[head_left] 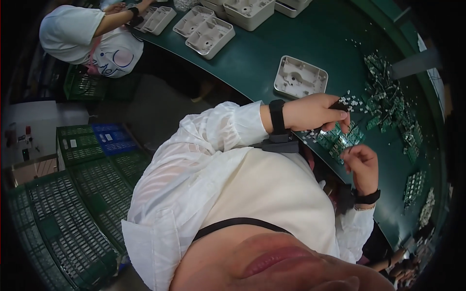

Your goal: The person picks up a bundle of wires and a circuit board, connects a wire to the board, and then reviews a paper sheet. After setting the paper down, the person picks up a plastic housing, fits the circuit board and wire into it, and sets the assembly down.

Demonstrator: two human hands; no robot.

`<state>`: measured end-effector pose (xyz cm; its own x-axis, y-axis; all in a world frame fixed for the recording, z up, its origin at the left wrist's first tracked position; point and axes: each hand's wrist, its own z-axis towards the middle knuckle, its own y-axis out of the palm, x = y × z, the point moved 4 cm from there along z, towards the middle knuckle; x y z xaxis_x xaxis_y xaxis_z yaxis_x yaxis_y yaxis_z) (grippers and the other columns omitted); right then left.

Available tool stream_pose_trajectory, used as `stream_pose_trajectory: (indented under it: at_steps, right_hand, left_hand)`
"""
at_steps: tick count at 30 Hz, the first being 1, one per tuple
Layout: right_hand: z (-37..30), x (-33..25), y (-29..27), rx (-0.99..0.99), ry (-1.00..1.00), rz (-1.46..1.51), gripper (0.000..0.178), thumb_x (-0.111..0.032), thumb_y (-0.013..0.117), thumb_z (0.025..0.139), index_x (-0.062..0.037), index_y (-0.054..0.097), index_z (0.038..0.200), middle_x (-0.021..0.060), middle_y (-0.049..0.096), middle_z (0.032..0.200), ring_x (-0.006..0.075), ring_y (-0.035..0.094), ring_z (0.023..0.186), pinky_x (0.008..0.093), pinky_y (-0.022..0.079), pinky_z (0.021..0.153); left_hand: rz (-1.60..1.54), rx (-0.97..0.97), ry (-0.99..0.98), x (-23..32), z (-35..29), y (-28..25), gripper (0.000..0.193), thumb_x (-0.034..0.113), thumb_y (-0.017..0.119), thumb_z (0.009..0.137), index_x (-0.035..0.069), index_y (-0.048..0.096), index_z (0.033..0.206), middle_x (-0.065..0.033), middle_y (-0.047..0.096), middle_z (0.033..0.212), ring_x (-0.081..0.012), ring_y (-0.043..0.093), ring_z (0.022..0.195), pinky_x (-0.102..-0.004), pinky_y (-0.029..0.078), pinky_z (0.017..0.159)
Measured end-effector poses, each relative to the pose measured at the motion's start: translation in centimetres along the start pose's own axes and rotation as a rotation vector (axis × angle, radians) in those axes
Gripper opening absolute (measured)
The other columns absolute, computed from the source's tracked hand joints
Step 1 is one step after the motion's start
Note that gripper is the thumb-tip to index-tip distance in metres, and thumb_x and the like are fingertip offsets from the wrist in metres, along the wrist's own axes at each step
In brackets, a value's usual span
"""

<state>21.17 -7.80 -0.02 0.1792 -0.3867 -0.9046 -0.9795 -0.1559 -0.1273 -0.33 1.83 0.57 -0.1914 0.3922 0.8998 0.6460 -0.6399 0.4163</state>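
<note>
My left hand, with a black wrist strap, reaches over the green table with its fingers curled. A dark patch shows at its fingers, but I cannot make out what they hold. Small white connector-like pieces lie just beyond it. Green circuit boards lie between my two hands near the table edge, one catching bright light. My right hand, also strapped at the wrist, is bent with thumb and fingers close together at the boards' right side. Whatever it pinches is too small to tell.
A white plastic housing lies beyond my left hand. More housings stand at the far left, near another person. Heaped circuit boards line the table's right side. Green crates are stacked on the left.
</note>
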Motion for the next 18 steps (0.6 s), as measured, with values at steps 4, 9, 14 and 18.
stream_pose_trajectory:
  at_steps: [4,9,14,18]
  right_hand:
    - [-0.5,1.3,0.1,-0.356,-0.005,0.463,0.011,-0.003,0.070,0.088,-0.0020,0.061,0.095,0.0060,0.062,0.089,0.0126,0.057,0.071,0.0228,0.046,0.064]
    - [-2.2,2.8,-2.8,-0.082,-0.200,0.519,0.013,-0.003,0.070,0.087,-0.0030,0.059,0.093,0.0106,0.061,0.093,0.0154,0.058,0.074,0.0249,0.048,0.063]
    - [-2.2,2.6,-3.3,0.128,-0.247,0.414,0.013,-0.004,0.071,0.088,-0.0016,0.060,0.095,0.0105,0.060,0.096,0.0175,0.059,0.074,0.0274,0.048,0.064]
    - [-1.0,2.7,-3.2,0.284,-0.287,0.185,0.009,0.005,0.070,0.086,0.0029,0.068,0.095,0.0123,0.069,0.100,0.0179,0.066,0.083,0.0282,0.054,0.075]
  left_hand:
    - [0.009,-0.073,-0.051,1.2,-1.2,-0.6,0.020,0.017,0.056,0.103,0.000,0.065,0.106,0.0007,0.061,0.084,-0.0049,0.044,0.062,-0.0207,0.037,0.057]
    - [0.178,-0.233,-0.158,1.8,-2.6,-1.3,0.019,0.017,0.057,0.102,0.002,0.067,0.108,0.0034,0.057,0.083,-0.0030,0.038,0.061,-0.0190,0.033,0.054]
    - [0.364,-0.276,-0.280,-1.2,-2.9,-1.4,0.023,0.018,0.058,0.102,0.005,0.067,0.119,0.0044,0.063,0.091,-0.0013,0.039,0.062,-0.0186,0.032,0.052]
    - [0.578,-0.350,-0.171,-1.1,-3.0,-0.2,0.023,0.017,0.057,0.101,0.003,0.068,0.117,-0.0022,0.068,0.105,-0.0079,0.050,0.071,-0.0232,0.042,0.064]
